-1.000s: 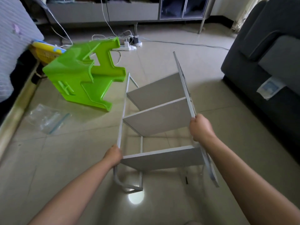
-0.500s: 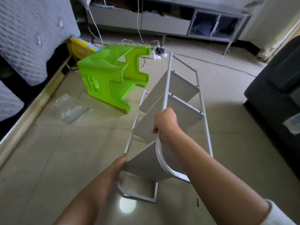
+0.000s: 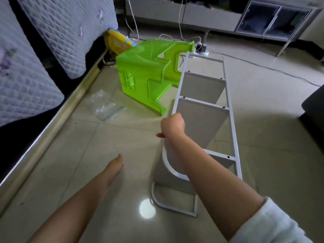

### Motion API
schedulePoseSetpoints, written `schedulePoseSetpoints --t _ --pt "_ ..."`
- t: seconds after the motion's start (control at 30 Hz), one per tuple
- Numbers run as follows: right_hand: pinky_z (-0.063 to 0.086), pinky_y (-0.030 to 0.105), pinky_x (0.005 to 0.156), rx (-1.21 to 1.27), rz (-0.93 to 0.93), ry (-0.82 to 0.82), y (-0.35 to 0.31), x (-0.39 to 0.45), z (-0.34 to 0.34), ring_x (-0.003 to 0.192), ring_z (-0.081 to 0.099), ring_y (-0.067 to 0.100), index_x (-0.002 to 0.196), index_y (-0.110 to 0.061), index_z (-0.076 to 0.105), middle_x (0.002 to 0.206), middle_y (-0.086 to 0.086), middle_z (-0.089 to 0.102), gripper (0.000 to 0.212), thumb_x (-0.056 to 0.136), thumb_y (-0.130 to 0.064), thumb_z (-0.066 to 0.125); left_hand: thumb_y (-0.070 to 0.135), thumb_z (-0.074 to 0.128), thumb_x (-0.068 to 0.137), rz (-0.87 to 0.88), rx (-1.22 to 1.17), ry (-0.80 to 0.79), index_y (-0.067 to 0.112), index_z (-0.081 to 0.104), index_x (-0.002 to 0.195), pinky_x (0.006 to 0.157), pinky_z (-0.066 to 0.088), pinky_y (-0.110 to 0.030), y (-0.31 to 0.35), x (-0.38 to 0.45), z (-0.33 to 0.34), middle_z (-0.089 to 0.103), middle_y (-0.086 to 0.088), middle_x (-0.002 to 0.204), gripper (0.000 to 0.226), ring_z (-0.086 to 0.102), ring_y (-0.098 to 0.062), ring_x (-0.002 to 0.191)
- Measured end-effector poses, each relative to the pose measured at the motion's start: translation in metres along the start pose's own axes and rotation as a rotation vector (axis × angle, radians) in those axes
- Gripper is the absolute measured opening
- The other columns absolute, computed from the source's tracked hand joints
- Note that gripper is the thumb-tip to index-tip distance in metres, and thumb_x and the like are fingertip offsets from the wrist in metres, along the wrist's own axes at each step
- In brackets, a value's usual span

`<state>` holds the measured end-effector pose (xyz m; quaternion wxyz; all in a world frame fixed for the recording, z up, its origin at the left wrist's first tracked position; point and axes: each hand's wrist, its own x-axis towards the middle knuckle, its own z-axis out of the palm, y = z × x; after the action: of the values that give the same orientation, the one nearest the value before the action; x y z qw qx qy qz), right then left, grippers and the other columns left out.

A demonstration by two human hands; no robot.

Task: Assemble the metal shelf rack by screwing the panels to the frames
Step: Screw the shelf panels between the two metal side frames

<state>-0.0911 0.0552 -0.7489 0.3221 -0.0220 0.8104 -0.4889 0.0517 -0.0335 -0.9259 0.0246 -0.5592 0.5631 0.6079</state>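
The white metal shelf rack (image 3: 231, 120) lies on its side on the tiled floor, with one ladder-like frame facing up and three grey panels (image 3: 201, 118) standing between the two frames. Black screw heads show on the upper frame's rungs. My right hand (image 3: 172, 124) grips the left rail of the upper frame near its curved end. My left hand (image 3: 114, 164) is off the rack, to its left, low over the floor with its fingers stretched out and holding nothing.
A green plastic stool (image 3: 149, 76) lies tipped over just beyond the rack's left side. A clear plastic bag (image 3: 103, 106) lies on the floor left of it. A bed with a quilted cover (image 3: 31, 67) runs along the left. A dark sofa (image 3: 313, 106) stands at the right, and cables and a cabinet lie behind.
The rack was turned over onto its side, so a frame now faces up. My left hand let go of the lower frame and moved out to the left. My right hand kept its hold.
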Motion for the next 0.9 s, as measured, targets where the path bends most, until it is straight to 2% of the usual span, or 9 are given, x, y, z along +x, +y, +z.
schedulePoseSetpoints --t 0.07,0.13,0.23,0.33,0.4,0.5,0.63,0.7,0.9 --pt "0.057 0.036 0.061 -0.023 -0.014 0.024 0.004 0.003 0.005 0.088 0.062 0.035 0.113 -0.004 0.039 0.109 0.012 0.044 0.025 0.089 0.003 0.04 0.037 0.021 0.102 0.058 0.084 0.074 -0.005 0.049 0.125 0.105 0.037 -0.04 0.012 -0.006 -0.012 0.051 -0.024 0.13 0.056 0.048 -0.034 0.121" --pt "0.051 0.039 0.085 -0.075 -0.043 0.038 0.006 0.002 0.007 0.108 0.057 0.035 0.113 -0.002 0.039 0.123 0.019 0.048 0.025 0.088 -0.001 0.04 0.037 0.023 0.102 0.105 0.139 0.098 -0.006 0.047 0.129 0.109 0.034 -0.043 0.026 -0.013 -0.017 0.048 -0.024 0.134 0.056 0.044 -0.036 0.126" --pt "0.04 0.034 0.088 -0.175 -0.146 0.045 0.002 -0.005 -0.009 0.116 0.048 0.033 0.12 0.001 0.038 0.131 0.02 0.043 0.029 0.094 -0.012 0.039 0.037 0.027 0.101 0.264 0.187 0.097 -0.003 0.043 0.133 0.109 0.032 -0.044 0.052 -0.042 -0.008 0.045 -0.021 0.138 0.053 0.042 -0.034 0.128" --pt "0.037 0.032 0.081 -0.256 -0.317 0.094 0.001 -0.008 -0.048 0.106 0.049 0.032 0.113 0.001 0.044 0.126 0.022 0.047 0.025 0.094 -0.013 0.036 0.025 0.03 0.102 0.491 0.232 0.165 -0.004 0.051 0.12 0.101 0.036 -0.036 0.084 -0.074 0.016 0.053 -0.021 0.127 0.04 0.049 -0.032 0.118" --pt "0.037 0.029 0.088 -0.331 -0.41 0.165 0.007 -0.011 -0.085 0.113 0.048 0.032 0.119 0.003 0.049 0.126 0.02 0.049 0.031 0.094 -0.009 0.036 0.019 0.034 0.1 0.646 0.307 0.23 -0.004 0.055 0.112 0.086 0.036 -0.031 0.106 -0.101 0.036 0.056 -0.022 0.117 0.033 0.051 -0.032 0.111" --pt "0.032 0.02 0.084 -0.326 -0.5 0.338 0.026 -0.017 -0.151 0.114 0.049 0.028 0.118 0.0 0.056 0.121 0.015 0.055 0.031 0.093 -0.005 0.039 0.023 0.038 0.096 0.884 0.41 0.285 -0.005 0.055 0.118 0.092 0.035 -0.033 0.127 -0.137 0.065 0.058 -0.023 0.119 0.039 0.051 -0.034 0.114" --pt "0.036 0.02 0.083 -0.252 -0.403 0.525 0.078 -0.023 -0.232 0.109 0.054 0.027 0.115 -0.001 0.06 0.117 0.015 0.06 0.029 0.092 -0.005 0.043 0.044 0.024 0.079 1.142 0.685 0.246 -0.005 0.059 0.114 0.096 0.033 -0.037 0.142 -0.165 0.112 0.058 -0.023 0.116 0.069 0.051 -0.037 0.111" --pt "0.04 0.026 0.087 -0.287 -0.282 0.537 0.119 -0.019 -0.262 0.109 0.054 0.029 0.113 0.001 0.061 0.116 0.018 0.061 0.028 0.09 -0.004 0.046 0.039 0.03 0.088 1.124 0.858 0.186 -0.002 0.055 0.12 0.1 0.029 -0.034 0.148 -0.175 0.142 0.052 -0.019 0.127 0.058 0.044 -0.032 0.12" --pt "0.041 0.029 0.076 -0.6 0.052 0.246 0.245 0.009 -0.292 0.103 0.058 0.031 0.104 0.001 0.063 0.102 0.016 0.064 0.025 0.093 -0.01 0.044 0.027 0.035 0.099 1.126 1.134 0.036 -0.002 0.039 0.133 0.114 0.016 -0.034 0.169 -0.168 0.222 0.028 -0.015 0.149 0.045 0.015 -0.025 0.143"
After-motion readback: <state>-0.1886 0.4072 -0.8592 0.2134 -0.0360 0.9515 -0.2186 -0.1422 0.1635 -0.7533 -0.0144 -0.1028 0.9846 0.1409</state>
